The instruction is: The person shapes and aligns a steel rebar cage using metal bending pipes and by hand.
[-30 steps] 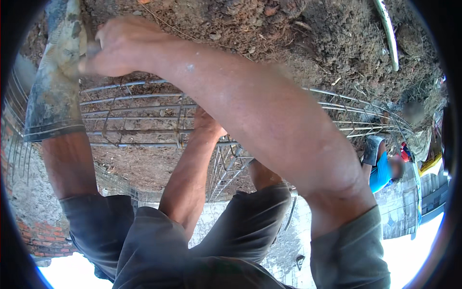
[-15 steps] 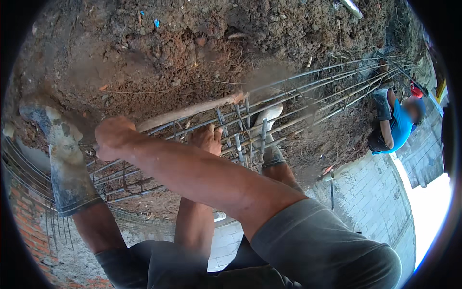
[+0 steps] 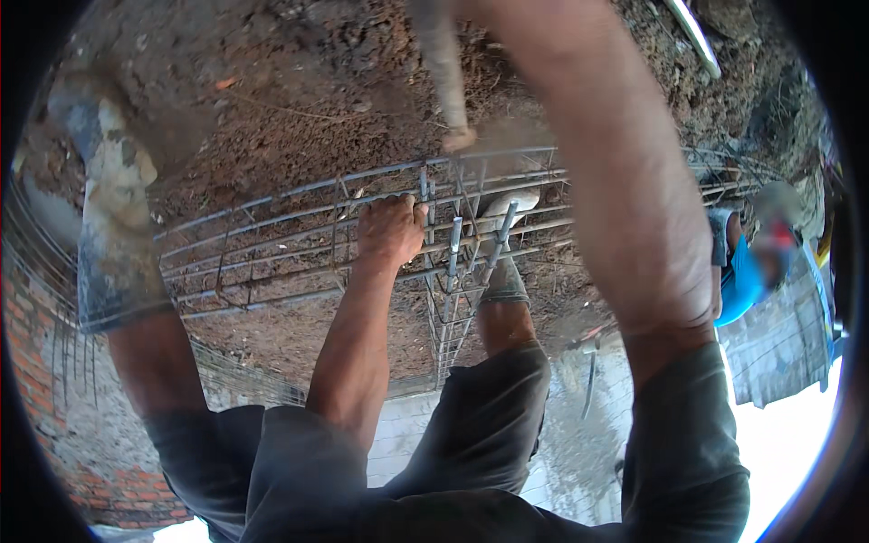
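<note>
— Two hands, so where is each one?

— The left hand (image 3: 389, 231) is clamped on an upright bar of the rebar cage (image 3: 362, 235), right where the long horizontal bars meet the vertical column of bars (image 3: 450, 299). The cage lies across the middle of the view on brown soil (image 3: 290, 118). The right forearm (image 3: 625, 199) rises to the top edge; its hand is out of the picture, so I cannot tell how it stands. A blurred wooden handle (image 3: 445, 72) hangs down from the top, its end just above the cage.

— Any packages, labels or signs?

— I can make out none. Only a patch of red brick wall (image 3: 41, 308) at the left edge and grey concrete below.

— What differs from half a second ago?

— Then the right hand was low at the left, gripping the handle, which lay nearly level over the cage. Now the arm is raised and the handle points downward. The left hand has stayed on the bars.

— Edges, open room?

— A muddy boot (image 3: 113, 226) stands at the cage's left end, another foot (image 3: 507, 262) is inside the bars. A person in a blue shirt (image 3: 742, 281) crouches at the right end. Bare soil lies open beyond the cage.
</note>
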Motion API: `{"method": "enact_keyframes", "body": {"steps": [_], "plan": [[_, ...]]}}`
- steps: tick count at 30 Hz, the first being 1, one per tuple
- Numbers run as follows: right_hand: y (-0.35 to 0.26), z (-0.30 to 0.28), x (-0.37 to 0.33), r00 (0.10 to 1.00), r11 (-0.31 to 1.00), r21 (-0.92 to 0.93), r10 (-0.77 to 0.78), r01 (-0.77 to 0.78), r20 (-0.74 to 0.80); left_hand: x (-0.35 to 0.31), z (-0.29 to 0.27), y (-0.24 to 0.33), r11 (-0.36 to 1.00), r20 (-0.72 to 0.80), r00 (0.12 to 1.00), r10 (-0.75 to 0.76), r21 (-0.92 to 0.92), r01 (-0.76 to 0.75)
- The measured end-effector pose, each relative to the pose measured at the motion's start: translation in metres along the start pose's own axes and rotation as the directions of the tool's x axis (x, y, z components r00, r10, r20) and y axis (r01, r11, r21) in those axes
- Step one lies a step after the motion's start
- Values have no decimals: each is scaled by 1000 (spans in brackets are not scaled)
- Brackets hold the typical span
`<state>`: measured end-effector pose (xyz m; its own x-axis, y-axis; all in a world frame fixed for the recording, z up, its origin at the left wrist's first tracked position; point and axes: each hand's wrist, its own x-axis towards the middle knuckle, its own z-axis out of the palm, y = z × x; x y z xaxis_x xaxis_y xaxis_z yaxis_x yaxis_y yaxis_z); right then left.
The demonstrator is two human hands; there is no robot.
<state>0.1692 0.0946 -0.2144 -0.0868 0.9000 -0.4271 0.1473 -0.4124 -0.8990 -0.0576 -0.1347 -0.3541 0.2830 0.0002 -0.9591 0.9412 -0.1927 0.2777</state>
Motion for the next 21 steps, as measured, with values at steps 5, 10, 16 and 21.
{"method": "enact_keyframes", "body": {"steps": [5,10,16,21], "plan": [[22,13,-4,927,983,166,128,-73,-353,-3,6,-1,999,-89,995,44,9,-43],[60,-10,-2,849,956,293,148,9,-507,1,6,-1,1000,-58,998,29,4,-29],[91,-35,8,863,933,352,239,-76,-445,-2,-3,3,1000,3,1000,8,-3,-8],[98,-23,-1,859,930,359,247,-80,-448,-3,-3,2,1000,19,1000,7,0,-7]]}}
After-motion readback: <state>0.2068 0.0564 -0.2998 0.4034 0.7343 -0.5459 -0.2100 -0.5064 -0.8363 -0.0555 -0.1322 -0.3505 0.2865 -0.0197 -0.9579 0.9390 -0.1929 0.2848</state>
